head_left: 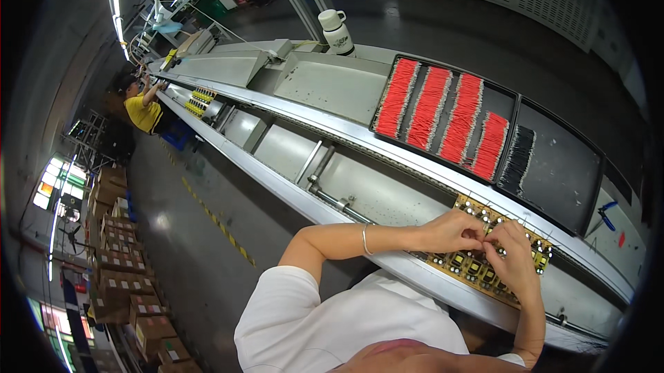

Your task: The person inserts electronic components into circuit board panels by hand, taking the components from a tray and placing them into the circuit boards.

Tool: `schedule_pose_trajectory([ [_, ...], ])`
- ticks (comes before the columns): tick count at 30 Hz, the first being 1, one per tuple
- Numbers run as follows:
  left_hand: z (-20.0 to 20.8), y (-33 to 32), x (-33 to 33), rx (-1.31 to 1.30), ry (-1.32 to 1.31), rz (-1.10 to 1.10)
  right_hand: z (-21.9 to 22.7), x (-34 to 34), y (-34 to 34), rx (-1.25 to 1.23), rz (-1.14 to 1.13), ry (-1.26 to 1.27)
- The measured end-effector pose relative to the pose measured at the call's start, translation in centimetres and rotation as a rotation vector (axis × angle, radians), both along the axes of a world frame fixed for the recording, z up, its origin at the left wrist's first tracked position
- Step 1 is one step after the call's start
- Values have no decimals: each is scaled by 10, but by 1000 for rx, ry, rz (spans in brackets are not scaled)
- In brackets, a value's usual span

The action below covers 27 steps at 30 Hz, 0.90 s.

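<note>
My left hand (456, 230) and my right hand (513, 255) meet over a yellow-brown circuit board panel (453, 262). The panel carries many small parts and lies across the rails of the line in front of me. Both hands are closed, thumbs and fingers pinched together at the tips. Whatever is between the fingertips is too small to make out. On the far side, one black tray (513, 112) holds bundles of red wires (430, 107) in rows. Beside it, a second black tray (564, 165) has a bundle of black wires (517, 159) at its left.
Blue-handled pliers (606, 218) lie on the far ledge at the right. A white flask (336, 31) stands behind the line. Further left along the rails (228, 134) sits another board panel (200, 102), near a person in a yellow shirt (142, 112). Cardboard boxes (124, 276) are stacked at left.
</note>
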<state>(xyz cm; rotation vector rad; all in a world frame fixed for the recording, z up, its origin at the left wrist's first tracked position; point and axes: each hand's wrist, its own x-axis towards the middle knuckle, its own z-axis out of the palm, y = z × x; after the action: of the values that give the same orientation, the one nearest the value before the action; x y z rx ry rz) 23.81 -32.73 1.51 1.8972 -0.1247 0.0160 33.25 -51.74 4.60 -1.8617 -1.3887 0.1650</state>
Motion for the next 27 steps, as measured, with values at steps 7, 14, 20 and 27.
schedule_pose_trajectory([
  [7, 2, 0, 0, 13, -35, 12, 1, 2, 0, -17, -35, 9],
  [14, 3, 1, 0, 38, -33, 27, 5, 5, -1, 3, -77, 22],
  [20, 0, -3, 0, 54, -67, 33, 9, 4, -5, 36, -148, 6],
  [27, -1, 2, 0, 49, -85, 60, 24, 9, -9, 59, -220, -76],
])
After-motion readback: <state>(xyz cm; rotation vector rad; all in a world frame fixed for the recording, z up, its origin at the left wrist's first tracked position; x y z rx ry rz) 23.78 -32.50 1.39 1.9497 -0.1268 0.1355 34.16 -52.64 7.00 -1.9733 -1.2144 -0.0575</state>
